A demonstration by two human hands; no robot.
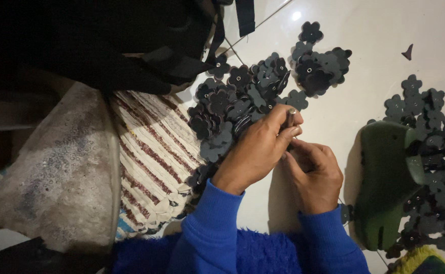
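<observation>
My left hand (259, 147) and my right hand (315, 173) meet over a white tiled floor (374, 30), both in blue sleeves. The left hand's fingers pinch a small dark metal tool or punch (290, 117) held upright. The right hand's fingers curl under it and touch the same small piece; what lies between them is hidden. Just beyond the hands lies a heap of dark flower-shaped cut-outs (237, 101) with small metal eyelets.
A second cluster of flower cut-outs (320, 66) lies farther back, and many more (435, 152) cover the right side around a dark green sandal (385, 177). A striped woven mat (151, 152), a pale sack (60, 172) and black bags (131, 40) fill the left.
</observation>
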